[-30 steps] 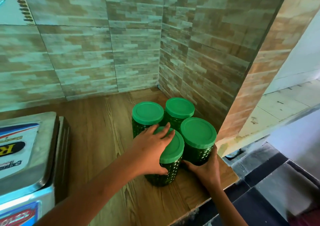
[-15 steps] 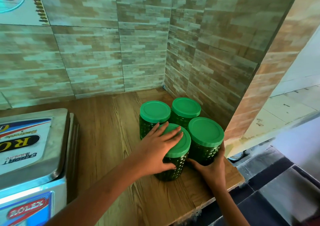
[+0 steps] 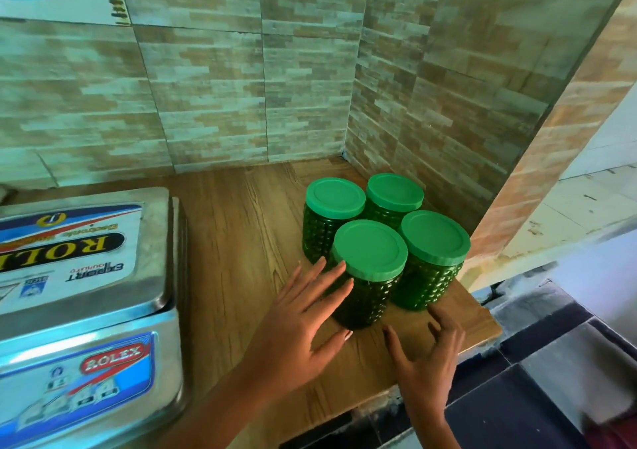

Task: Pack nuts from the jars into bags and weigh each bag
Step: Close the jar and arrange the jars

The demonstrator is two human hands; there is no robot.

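My left hand point(image 3: 303, 324) has come off the lid point(image 3: 370, 250) of the front jar point(image 3: 365, 300), where it lay flat half a second ago. It is now open beside that jar, fingers straight and spread, holding nothing; the fingertips reach the jar's side, though I cannot tell whether they touch it. My right hand point(image 3: 427, 355) has let go of the foot of the right jar point(image 3: 427, 283) and is just in front of it above the counter point(image 3: 241, 241), fingers loosely spread and empty.

The two front jars, the rear left jar point(image 3: 324, 231) and the rear right jar point(image 3: 389, 214) keep their tight cluster in the counter's far right corner. All four are round, with dark green knobbly bodies and smooth, flat, paler green plastic lids. The counter is wood-grained, the wall point(image 3: 206, 86) is tiled in a brick pattern, and the steel scale point(image 3: 86, 276) on the left carries printed stickers
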